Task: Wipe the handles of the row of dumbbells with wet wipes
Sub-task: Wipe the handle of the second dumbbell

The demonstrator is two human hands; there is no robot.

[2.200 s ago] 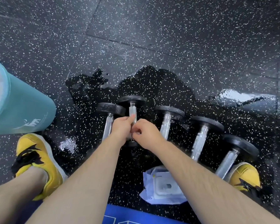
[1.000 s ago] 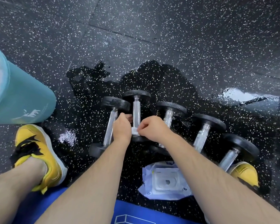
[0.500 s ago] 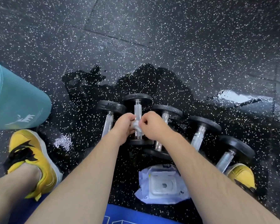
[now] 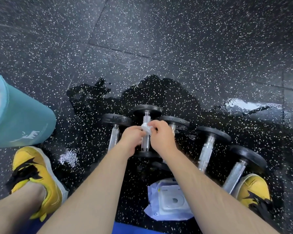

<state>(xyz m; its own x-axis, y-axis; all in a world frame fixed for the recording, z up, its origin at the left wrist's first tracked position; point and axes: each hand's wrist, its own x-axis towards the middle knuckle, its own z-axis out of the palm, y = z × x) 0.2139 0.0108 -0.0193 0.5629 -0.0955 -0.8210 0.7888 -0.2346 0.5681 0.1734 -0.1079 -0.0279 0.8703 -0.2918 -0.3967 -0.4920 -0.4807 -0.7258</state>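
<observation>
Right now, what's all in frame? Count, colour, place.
dumbbells: five, black heads, silver handles, in a row on the floor
wipe: one, white, bunched on the handle of the second dumbbell from the left
pack: one, white, on the floor on the person's side of the row, by the right forearm
bin: one, teal, left edge
mat: one, blue, bottom edge
floor: dark, white-speckled, wet and glossy around the dumbbells
shoes: two, yellow and black, one on each side of the row
left hand: holds the wipe from the left
right hand: pinches the wipe from the right
</observation>
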